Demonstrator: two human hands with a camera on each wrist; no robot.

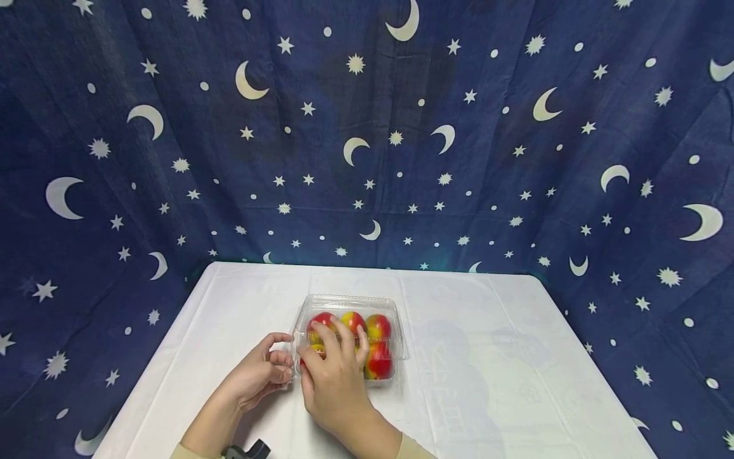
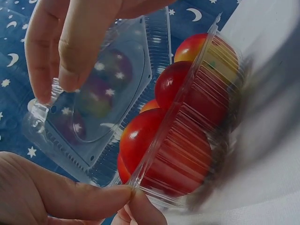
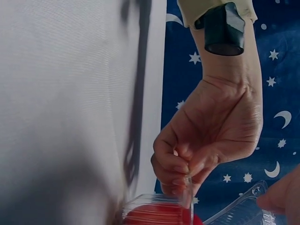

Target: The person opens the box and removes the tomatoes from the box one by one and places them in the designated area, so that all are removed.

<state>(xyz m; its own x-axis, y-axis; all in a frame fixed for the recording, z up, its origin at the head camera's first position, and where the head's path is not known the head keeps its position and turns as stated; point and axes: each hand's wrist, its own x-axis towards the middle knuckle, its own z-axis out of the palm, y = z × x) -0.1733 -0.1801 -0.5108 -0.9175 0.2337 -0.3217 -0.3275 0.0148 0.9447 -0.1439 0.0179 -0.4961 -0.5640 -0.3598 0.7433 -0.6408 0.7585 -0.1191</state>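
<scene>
A clear plastic clamshell box (image 2: 161, 140) holds several red-and-yellow fruits (image 1: 379, 362) and stands on the white table. Its lid (image 2: 105, 129) is raised at a slant over the fruits, partly open. At the box's left side, my left hand (image 1: 260, 376) pinches the rim between thumb and fingers, as the left wrist view shows closely. My right hand (image 1: 339, 376) reaches across the box from the front and grips the lid's free edge with bent fingers. In the head view it covers some of the fruits. The right wrist view catches only a bit of it at the right edge.
The white-covered table (image 1: 493, 357) extends on both sides of the box. Behind it hangs a dark blue cloth (image 1: 321, 172) printed with moons and stars. A black wrist device (image 3: 225, 30) sits on the left forearm near the sleeve.
</scene>
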